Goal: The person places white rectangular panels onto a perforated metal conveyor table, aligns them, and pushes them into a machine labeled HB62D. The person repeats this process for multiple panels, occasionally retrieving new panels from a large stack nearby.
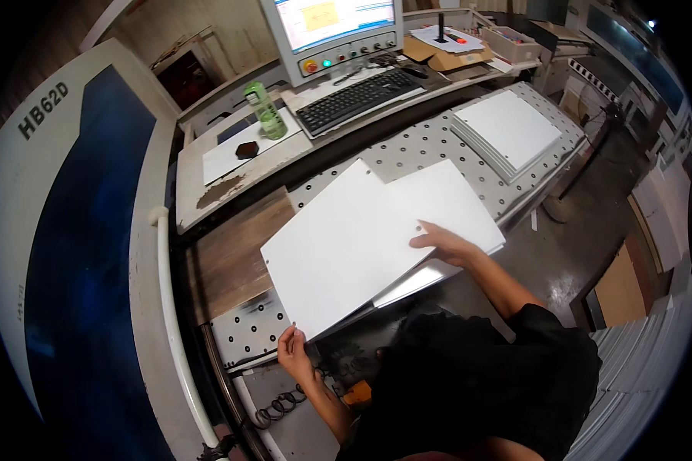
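Observation:
A large white rectangular panel (338,246) with small holes near its corners is held at an angle in front of me. My left hand (293,352) pinches its near left corner. At its right edge my right hand (444,243) grips it, thumb on top and the other fingers hidden below. Partly beneath it, to the right, lies another white panel (454,196) on the perforated metal table (396,157). Whether the two panels touch I cannot tell.
A stack of white panels (511,131) stands at the table's far right. Behind are a keyboard (357,102), a green bottle (266,112) and a control monitor (338,38). A large machine housing (92,230) rises at left. Stacked sheets (638,376) lie at lower right.

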`<state>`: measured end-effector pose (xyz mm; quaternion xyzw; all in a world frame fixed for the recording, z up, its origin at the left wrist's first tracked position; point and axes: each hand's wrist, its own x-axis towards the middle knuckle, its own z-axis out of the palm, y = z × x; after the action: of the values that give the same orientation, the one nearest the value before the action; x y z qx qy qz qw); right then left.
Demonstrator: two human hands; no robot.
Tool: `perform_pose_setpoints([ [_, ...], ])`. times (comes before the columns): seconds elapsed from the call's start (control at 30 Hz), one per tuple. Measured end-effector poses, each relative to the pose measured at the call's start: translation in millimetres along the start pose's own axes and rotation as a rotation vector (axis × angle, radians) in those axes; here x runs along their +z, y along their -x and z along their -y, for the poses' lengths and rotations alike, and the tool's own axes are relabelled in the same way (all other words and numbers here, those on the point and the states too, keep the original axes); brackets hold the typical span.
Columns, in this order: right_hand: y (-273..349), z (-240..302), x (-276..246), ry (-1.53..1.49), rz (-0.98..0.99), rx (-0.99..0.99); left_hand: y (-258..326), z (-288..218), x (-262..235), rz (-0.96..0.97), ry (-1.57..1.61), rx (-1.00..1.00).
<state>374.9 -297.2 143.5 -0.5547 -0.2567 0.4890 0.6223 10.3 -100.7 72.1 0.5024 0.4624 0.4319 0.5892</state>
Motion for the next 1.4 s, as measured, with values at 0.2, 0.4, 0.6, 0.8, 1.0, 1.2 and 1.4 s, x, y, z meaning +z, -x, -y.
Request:
perform_pose_setpoints([
  [0.2,63,1,-84,-0.114,-0.155,-0.105,-2,-25,91,0.262,0.105,-0.134],
  [0.4,122,-26,-199,-0.267,-0.415,-0.192,16,-37,224,0.535,-0.155,-0.070],
  [0.6,167,-11,-318,-0.456,-0.439,-0.274,52,-19,364,0.773,-0.234,-0.049],
  [0.8,162,-1,-454,-0.800,-0.661,-0.410,89,-19,476,0.898,-0.132,-0.250],
  [1.0,141,-1,-462,-0.415,-1.039,-0.440,114,16,566,1.237,-0.297,-0.007],
  [1.2,76,20,-405,0.198,-1.150,-0.253,144,23,608,1.061,-0.851,0.790],
  [1.4,53,8,-430,0.569,-1.268,-0.249,135,42,631,1.145,-0.631,0.792],
])
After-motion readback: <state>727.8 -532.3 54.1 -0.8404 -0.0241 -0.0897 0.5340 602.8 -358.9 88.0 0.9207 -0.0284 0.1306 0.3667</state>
